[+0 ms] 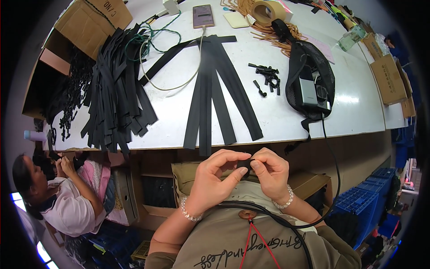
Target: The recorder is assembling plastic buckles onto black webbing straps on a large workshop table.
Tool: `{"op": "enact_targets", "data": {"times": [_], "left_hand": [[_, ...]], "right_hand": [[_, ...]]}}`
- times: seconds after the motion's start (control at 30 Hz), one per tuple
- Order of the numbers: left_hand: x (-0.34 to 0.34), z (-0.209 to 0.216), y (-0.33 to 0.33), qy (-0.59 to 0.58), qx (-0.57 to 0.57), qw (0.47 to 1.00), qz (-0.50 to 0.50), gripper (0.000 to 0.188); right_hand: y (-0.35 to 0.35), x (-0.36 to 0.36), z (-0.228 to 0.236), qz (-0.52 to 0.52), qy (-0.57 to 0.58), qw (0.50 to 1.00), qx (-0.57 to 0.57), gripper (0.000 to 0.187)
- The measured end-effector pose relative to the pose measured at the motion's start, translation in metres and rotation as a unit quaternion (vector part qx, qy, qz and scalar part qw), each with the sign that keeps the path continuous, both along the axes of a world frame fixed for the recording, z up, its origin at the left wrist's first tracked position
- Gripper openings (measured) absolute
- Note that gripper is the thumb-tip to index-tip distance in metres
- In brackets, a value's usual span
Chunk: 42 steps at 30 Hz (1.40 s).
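In front of my chest, just below the table's near edge, my left hand (217, 172) and my right hand (272, 172) meet fingertip to fingertip. Between them they pinch a small black piece (244, 165), mostly covered by the fingers, so its exact kind does not show. Beyond my hands, long flat black strips (205, 98) fan out on the white table and hang slightly over its edge. To their right lies a small cluster of black parts (270, 76), with a few loose ones beside it.
A thick heap of black strips (117, 89) lies at left beside an open cardboard box (96, 27). A black mesh bag (309, 76) holds electronics, its cable running to me. Farther back are a phone (203, 16) and a tape roll (264, 12). A co-worker (67, 197) sits at left.
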<state>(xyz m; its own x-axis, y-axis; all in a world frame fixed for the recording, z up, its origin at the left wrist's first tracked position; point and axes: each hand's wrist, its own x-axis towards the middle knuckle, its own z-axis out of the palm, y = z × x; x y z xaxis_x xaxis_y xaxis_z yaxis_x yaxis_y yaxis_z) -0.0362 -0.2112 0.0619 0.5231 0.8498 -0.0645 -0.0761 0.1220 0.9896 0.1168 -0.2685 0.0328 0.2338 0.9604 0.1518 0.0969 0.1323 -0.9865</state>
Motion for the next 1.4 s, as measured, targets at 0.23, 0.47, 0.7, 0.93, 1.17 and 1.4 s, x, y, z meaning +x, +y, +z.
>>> {"op": "enact_targets", "data": {"times": [0.23,0.47,0.7,0.93,1.17,1.4], "left_hand": [[-0.001,-0.002,-0.001,-0.014,-0.046,0.999,-0.002,0.026],[-0.006,-0.008,-0.005,-0.025,-0.042,0.998,-0.049,0.022],[-0.004,-0.010,-0.006,-0.020,-0.023,0.998,-0.058,0.019],[0.000,-0.016,-0.008,-0.002,-0.032,0.995,-0.091,0.020],[0.017,-0.045,-0.020,0.012,-0.156,0.986,-0.052,0.026],[0.038,-0.092,-0.016,-0.006,-0.339,0.940,-0.025,0.014]], "right_hand": [[-0.002,0.005,0.002,0.020,0.017,1.000,0.004,0.004],[-0.007,0.010,0.009,0.065,-0.006,0.998,-0.005,0.005],[-0.015,-0.001,0.005,0.004,0.048,0.999,-0.013,0.008],[-0.025,-0.002,0.002,-0.019,0.097,0.995,-0.034,0.010],[-0.030,0.027,-0.022,0.016,0.137,0.976,-0.170,0.006],[-0.026,0.044,-0.056,-0.025,0.197,0.962,-0.187,0.007]]}}
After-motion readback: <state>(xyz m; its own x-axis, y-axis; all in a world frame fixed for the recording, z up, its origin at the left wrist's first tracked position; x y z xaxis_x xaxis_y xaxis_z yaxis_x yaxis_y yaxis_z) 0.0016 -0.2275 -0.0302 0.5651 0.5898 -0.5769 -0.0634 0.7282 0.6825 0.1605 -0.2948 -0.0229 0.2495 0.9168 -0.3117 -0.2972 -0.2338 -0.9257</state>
